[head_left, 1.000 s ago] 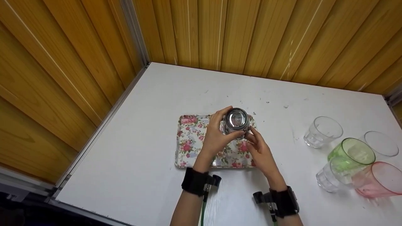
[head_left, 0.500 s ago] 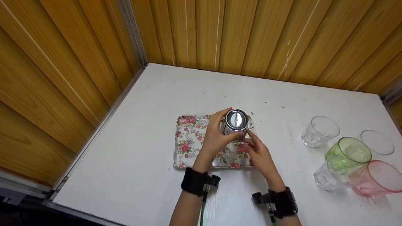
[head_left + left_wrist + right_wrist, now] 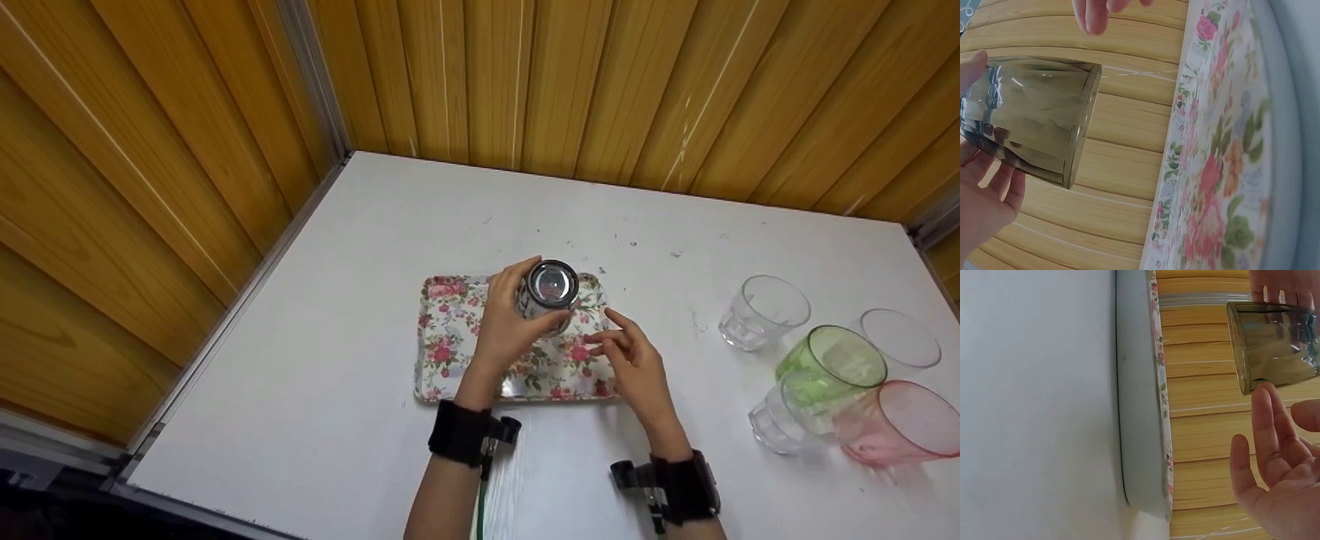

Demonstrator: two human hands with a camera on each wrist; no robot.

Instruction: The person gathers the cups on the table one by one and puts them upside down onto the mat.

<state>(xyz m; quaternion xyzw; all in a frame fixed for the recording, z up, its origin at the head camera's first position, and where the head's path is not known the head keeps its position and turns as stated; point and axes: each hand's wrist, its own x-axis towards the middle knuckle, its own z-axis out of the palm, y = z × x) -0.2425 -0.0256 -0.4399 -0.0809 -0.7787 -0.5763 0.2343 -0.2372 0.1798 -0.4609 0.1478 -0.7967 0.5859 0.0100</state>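
Observation:
My left hand point(image 3: 508, 327) grips a smoky clear glass point(image 3: 550, 288) by its side and holds it upside down, mouth toward the floral tray point(image 3: 450, 346) and a little above it. The left wrist view shows the glass point(image 3: 1027, 118) in my left hand point(image 3: 985, 205), its rim facing the tray point(image 3: 1213, 169). My right hand point(image 3: 631, 358) hovers just right of the glass with its fingers relaxed, holding nothing. From the right wrist, my right hand point(image 3: 1275, 475) shows an open palm apart from the glass point(image 3: 1275, 346), beside the tray's edge point(image 3: 1157, 410).
The tray lies on a white table point(image 3: 360, 300) set in a corner of wooden walls. At the right stand several glasses: a clear one point(image 3: 765, 311), a green one point(image 3: 832, 364), a pink one point(image 3: 896, 424) and two other clear ones.
My right hand has let go of the glass and drawn back to the right. The left hand has shifted the glass slightly left over the tray.

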